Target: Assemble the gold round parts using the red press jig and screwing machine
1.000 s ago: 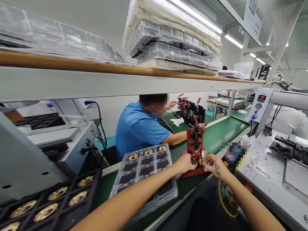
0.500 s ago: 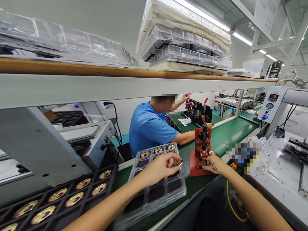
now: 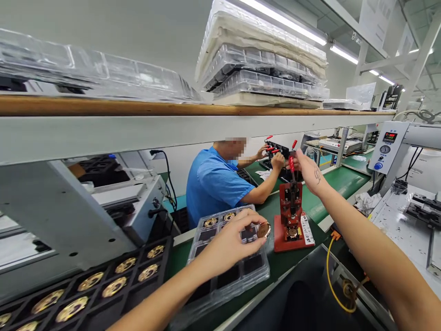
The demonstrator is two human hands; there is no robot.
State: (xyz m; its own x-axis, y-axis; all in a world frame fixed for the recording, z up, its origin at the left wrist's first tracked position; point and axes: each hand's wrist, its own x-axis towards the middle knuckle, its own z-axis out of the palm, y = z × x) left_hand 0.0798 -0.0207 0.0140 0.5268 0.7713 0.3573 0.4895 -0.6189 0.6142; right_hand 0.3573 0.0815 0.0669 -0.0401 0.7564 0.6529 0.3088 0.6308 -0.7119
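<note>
My left hand point(image 3: 237, 234) pinches a round, brown-faced metal disc point(image 3: 263, 230) with a shiny rim, above a clear plastic tray point(image 3: 265, 274). Gold round parts point(image 3: 210, 222) sit in the tray's far compartments. On the right, a red toggle-clamp press point(image 3: 288, 207) stands on the green bench. Another round gold-edged part point(image 3: 292, 233) lies in its fixture, beneath the plunger. My right hand point(image 3: 306, 170) is raised at the top of the press, its fingers closed around the red clamp handle point(image 3: 292, 164).
A black tray point(image 3: 103, 317) with several gold rings lies at lower left. Across the green bench point(image 3: 339, 186), a co-worker in a blue shirt point(image 3: 217, 184) works at black clamp fixtures. A shelf point(image 3: 193, 126) with stacked plastic trays spans overhead. A white machine point(image 3: 389, 147) stands right.
My right hand has moved up from the fixture at the press's base to its red handle. The disc in my left hand has shifted slightly right. The co-worker's hands have moved at the clamps.
</note>
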